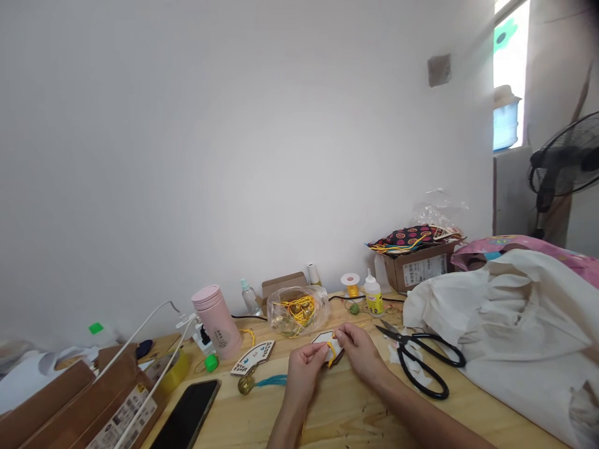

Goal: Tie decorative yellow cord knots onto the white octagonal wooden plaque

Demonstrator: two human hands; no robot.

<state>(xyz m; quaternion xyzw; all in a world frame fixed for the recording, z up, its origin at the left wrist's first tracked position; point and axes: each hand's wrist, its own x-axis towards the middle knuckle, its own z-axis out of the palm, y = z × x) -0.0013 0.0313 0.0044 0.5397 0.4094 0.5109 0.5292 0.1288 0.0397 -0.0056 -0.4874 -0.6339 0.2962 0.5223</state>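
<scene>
Head camera: left hand and right hand pinch a white hexagonal tag with yellow cord above the wooden table; scissors lie at three o'clock, a glass jar at twelve.

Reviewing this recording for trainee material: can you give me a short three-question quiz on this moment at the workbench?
1. True or false: the black-handled scissors lie to the right of the right hand.
2. What colour is the cord at the white hexagonal tag that the left hand and right hand are working on?
3. Which holds loose cord inside it: A) pink tumbler, B) clear container, C) glue bottle?

Key: 1 true; 2 yellow; 3 B.
</scene>
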